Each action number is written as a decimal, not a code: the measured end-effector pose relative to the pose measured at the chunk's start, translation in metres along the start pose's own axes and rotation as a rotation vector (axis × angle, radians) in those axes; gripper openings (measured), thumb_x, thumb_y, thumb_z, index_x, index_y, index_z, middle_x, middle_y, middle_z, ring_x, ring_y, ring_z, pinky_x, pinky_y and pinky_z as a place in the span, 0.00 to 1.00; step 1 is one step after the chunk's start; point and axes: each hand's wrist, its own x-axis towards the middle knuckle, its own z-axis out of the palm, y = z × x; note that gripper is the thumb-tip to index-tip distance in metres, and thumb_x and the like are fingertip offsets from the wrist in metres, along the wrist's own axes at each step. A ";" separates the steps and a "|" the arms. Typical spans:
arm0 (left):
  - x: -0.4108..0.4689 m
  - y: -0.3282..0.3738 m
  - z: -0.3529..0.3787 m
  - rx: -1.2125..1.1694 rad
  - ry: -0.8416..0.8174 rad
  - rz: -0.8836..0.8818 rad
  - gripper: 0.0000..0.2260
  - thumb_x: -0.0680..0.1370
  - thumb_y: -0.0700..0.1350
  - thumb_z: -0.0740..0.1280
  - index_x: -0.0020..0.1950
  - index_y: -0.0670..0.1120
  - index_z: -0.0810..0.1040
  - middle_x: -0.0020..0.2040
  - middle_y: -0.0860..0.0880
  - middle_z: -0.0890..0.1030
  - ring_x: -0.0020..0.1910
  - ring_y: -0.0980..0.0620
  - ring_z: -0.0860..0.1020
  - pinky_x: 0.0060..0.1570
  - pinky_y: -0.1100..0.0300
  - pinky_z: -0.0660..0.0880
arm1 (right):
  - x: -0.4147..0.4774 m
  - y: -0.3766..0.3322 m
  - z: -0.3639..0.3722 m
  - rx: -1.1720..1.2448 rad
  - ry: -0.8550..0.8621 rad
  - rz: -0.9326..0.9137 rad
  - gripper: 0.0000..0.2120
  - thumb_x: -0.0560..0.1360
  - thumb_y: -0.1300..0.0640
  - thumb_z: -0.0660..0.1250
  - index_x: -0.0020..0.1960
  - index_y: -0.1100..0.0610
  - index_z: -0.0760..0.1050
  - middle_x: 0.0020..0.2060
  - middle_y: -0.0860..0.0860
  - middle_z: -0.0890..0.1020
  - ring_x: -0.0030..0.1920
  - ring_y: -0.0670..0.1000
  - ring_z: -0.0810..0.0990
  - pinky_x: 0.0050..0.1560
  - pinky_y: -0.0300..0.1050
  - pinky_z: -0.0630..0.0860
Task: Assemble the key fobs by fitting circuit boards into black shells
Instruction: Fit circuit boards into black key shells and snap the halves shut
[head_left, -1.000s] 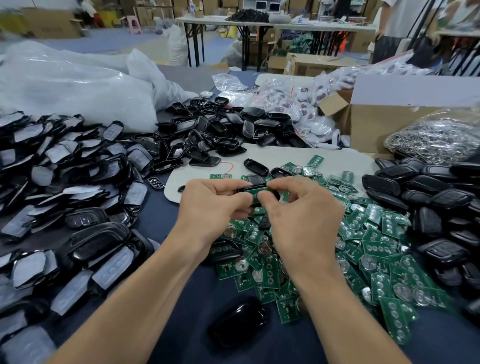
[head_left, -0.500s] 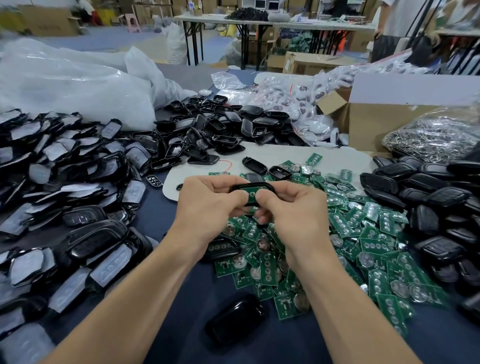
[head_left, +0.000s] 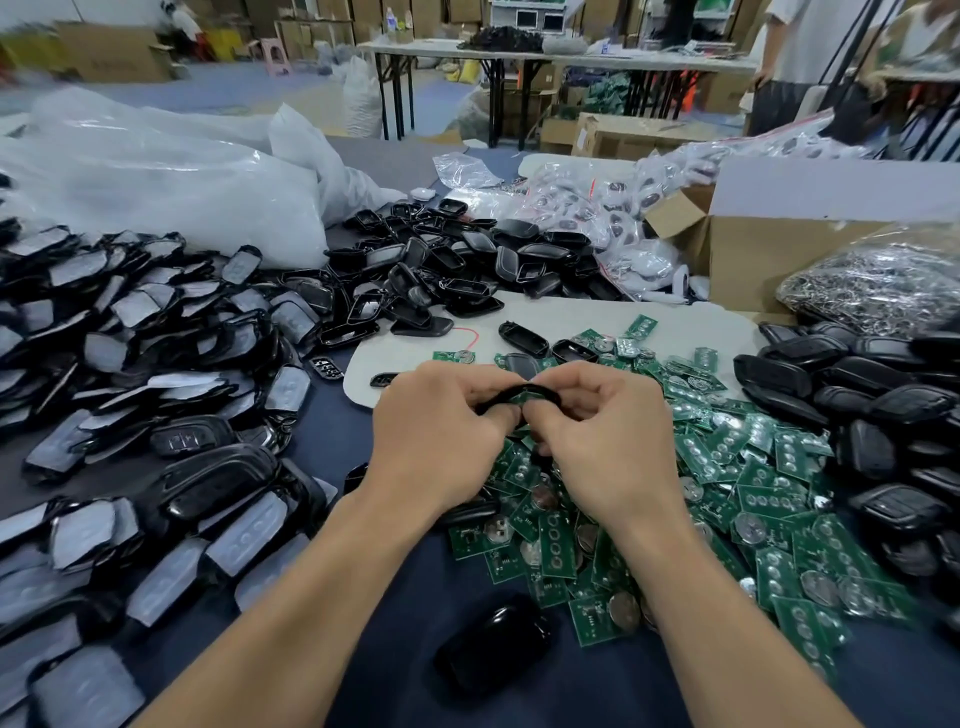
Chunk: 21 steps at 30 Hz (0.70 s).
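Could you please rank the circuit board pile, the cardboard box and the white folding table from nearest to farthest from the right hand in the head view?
1. circuit board pile: directly under and beside the right hand.
2. cardboard box: farther back, on the right.
3. white folding table: far across the room.

Blue table (head_left: 332, 436), black shells (head_left: 156, 364), circuit boards (head_left: 753, 493), perhaps foam sheet (head_left: 571, 314)

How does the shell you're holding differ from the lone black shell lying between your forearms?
The held shell is pinched between the left hand and right hand, with a green circuit board showing inside its rim. The lone shell lies untouched on the blue cloth, glossy rounded side up, no board visible. The held shell is mostly hidden by fingers; the lone shell shows whole. Both are black.
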 end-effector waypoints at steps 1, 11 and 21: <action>0.001 -0.001 0.000 0.025 0.039 -0.011 0.25 0.73 0.50 0.74 0.54 0.80 0.69 0.44 0.79 0.76 0.44 0.61 0.83 0.47 0.56 0.82 | 0.000 -0.001 0.000 0.016 0.015 0.012 0.10 0.73 0.62 0.75 0.44 0.47 0.84 0.34 0.42 0.86 0.32 0.44 0.85 0.37 0.42 0.83; 0.033 -0.043 -0.036 -0.998 0.514 -0.719 0.06 0.75 0.33 0.76 0.46 0.43 0.83 0.36 0.48 0.87 0.32 0.57 0.85 0.34 0.64 0.81 | 0.034 -0.015 0.028 -0.460 -0.032 -0.029 0.11 0.79 0.62 0.67 0.56 0.51 0.85 0.49 0.46 0.87 0.41 0.40 0.82 0.45 0.27 0.76; 0.037 -0.054 -0.066 -1.149 0.789 -0.470 0.12 0.74 0.28 0.71 0.51 0.42 0.86 0.39 0.48 0.86 0.36 0.51 0.83 0.35 0.60 0.80 | 0.061 -0.045 0.137 -0.502 -0.477 -0.165 0.07 0.78 0.54 0.70 0.53 0.51 0.86 0.52 0.54 0.87 0.56 0.58 0.83 0.58 0.50 0.78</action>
